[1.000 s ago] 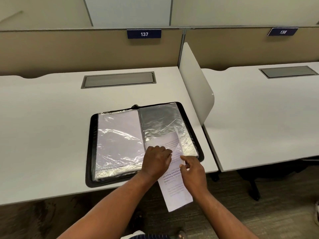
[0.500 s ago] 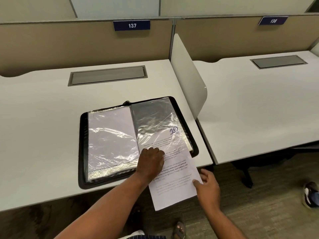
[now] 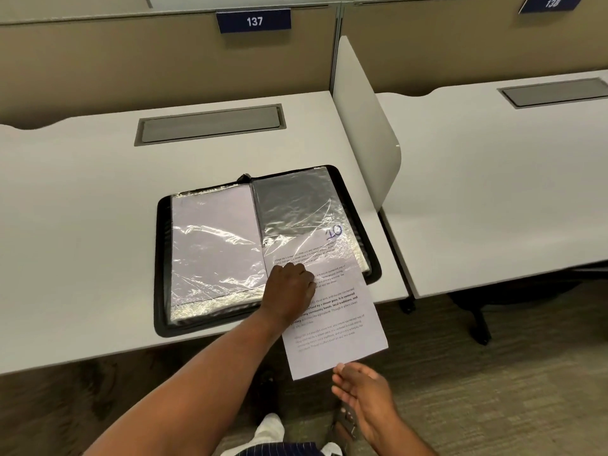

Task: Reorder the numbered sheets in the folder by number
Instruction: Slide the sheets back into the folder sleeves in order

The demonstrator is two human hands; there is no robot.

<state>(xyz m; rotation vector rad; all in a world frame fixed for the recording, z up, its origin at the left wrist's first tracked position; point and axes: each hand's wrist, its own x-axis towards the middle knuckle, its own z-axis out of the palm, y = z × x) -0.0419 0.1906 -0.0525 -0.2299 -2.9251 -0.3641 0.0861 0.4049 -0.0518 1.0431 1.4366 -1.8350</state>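
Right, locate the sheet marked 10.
Head view, right of centre: the sheet marked 10 has its top in the folder's right sleeve under the left hand, its lower half overhanging the desk edge, near the right hand.

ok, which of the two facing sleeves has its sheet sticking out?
The right-hand sleeve: the sheet marked 10 is partly inside, its lower half hanging past the desk edge. The left-hand sleeve holds its sheet fully inside.
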